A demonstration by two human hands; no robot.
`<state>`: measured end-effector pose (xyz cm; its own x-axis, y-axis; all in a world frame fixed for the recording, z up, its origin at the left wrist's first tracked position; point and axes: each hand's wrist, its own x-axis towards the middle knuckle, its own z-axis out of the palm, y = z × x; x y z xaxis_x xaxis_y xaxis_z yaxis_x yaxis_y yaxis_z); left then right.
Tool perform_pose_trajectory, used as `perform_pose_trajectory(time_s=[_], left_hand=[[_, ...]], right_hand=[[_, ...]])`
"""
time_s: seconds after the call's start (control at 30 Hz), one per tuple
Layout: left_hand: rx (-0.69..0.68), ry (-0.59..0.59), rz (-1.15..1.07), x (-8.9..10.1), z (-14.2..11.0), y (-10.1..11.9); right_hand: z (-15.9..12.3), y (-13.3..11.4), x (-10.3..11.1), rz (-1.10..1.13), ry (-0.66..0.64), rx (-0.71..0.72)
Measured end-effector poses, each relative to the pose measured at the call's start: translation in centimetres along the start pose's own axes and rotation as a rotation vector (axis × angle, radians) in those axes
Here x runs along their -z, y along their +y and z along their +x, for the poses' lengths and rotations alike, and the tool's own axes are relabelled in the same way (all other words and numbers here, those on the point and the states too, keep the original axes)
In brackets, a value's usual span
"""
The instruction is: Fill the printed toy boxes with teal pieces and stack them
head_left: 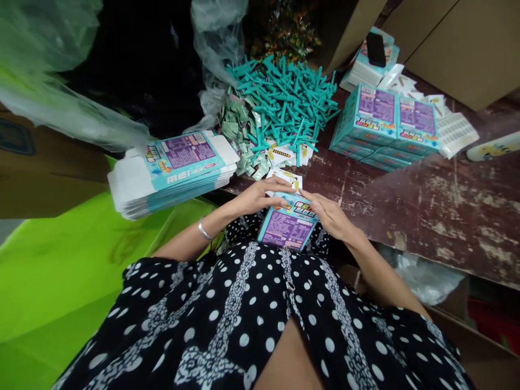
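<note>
A turquoise and purple printed carton [286,228] rests at the table's near edge, close against my body. My left hand [259,197] lies over its far left corner, with the fingers reaching along the far edge. On the opposite side, my right hand [330,214] grips the far right corner, its fingertips almost meeting the left ones. The far end of the carton is partly hidden under my fingers. Just beyond it lie printed cards [286,177] with yellow pictures.
Flat folded cartons [182,162] are stacked at the left. Behind are a heap of turquoise plastic sticks [288,97] and small green sachets [239,127]. Filled-out cartons [377,116] stand at the right, near a phone [376,50] on more boxes. Brown cardboard [459,49] borders the back.
</note>
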<state>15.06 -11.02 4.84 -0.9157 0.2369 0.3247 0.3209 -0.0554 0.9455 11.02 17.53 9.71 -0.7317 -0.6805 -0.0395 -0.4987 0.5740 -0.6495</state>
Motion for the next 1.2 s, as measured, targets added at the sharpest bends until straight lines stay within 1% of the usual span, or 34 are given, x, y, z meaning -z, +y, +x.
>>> perform_pose_trajectory(time_s=[0.07,0.17,0.23,0.27,0.3,0.33,0.37,0.4,0.43,0.47,0.5,0.53,0.57,0.6,0.63,0.67,0.7,0.77,0.83,0.93,1.03,1.13,1.17,1.2], left_hand=[[0.0,-0.058,-0.007,0.1,-0.9,-0.2],[0.005,-0.106,0.017,-0.3,-1.0,0.0],[-0.02,-0.124,0.042,-0.4,-0.4,0.5],[-0.036,-0.127,0.058,-0.2,-0.1,0.8],[-0.049,-0.123,0.082,0.4,0.0,1.2],[-0.058,-0.097,0.126,1.4,0.1,1.5],[-0.063,-0.05,0.195,2.9,-0.1,1.8],[-0.064,0.01,0.297,4.6,-0.5,1.9],[-0.069,0.11,0.44,6.5,-1.1,1.9],[-0.064,0.19,0.615,8.5,-1.9,1.9],[-0.019,0.231,0.814,10.3,-2.8,1.8],[0.086,0.228,1.022,11.8,-3.8,1.8],[0.219,0.202,1.207,12.8,-4.6,1.9],[0.357,0.145,1.356,13.4,-5.3,2.1],[0.485,0.084,1.466,13.6,-5.9,2.4],[0.583,0.03,1.537,13.4,-6.2,2.8],[0.646,-0.011,1.579,13.1,-6.4,3.2],[0.693,-0.044,1.61,12.2,-6.4,4.1],[0.686,-0.051,1.596,11.7,-6.3,4.5],[0.657,-0.041,1.547,12.3,-6.6,4.0],[0.606,-0.017,1.526,13.5,-7.2,3.2],[0.523,0.022,1.552,14.2,-7.9,3.9],[0.482,0.072,1.571,14.2,-8.1,4.5],[0.428,0.162,1.586,14.2,-8.3,5.3]], right_hand=[[-0.4,-0.5,0.1,-0.096,-0.036,0.038],[0.6,-2.7,1.3,-0.263,-0.103,0.097],[1.8,-4.5,2.9,-0.361,-0.146,0.123],[2.4,-5.1,3.9,-0.383,-0.168,0.123],[2.7,-5.5,5.1,-0.376,-0.186,0.107],[2.8,-5.6,6.4,-0.338,-0.187,0.073],[2.7,-5.2,7.8,-0.271,-0.155,0.023],[2.4,-4.5,9.1,-0.181,-0.083,-0.035],[2.1,-3.5,10.4,-0.077,0.03,-0.096],[1.8,-2.3,11.5,0.039,0.173,-0.151],[1.8,-1.0,12.4,0.161,0.323,-0.19],[2.0,0.3,13.0,0.287,0.46,-0.214],[2.5,1.5,13.4,0.41,0.575,-0.225],[3.3,2.4,13.5,0.527,0.672,-0.229],[4.3,3.1,13.4,0.635,0.751,-0.228],[5.5,3.5,13.3,0.73,0.819,-0.226],[6.8,3.8,13.1,0.809,0.883,-0.232],[9.2,3.9,13.1,0.923,0.991,-0.264],[10.9,3.9,13.5,0.986,1.069,-0.308],[12.0,4.2,14.2,1.009,1.117,-0.351],[12.0,4.8,14.4,0.987,1.081,-0.406],[11.8,5.2,14.5,0.954,1.009,-0.478],[11.7,5.2,14.6,0.945,0.988,-0.496],[11.7,5.3,14.8,0.935,0.975,-0.51]])
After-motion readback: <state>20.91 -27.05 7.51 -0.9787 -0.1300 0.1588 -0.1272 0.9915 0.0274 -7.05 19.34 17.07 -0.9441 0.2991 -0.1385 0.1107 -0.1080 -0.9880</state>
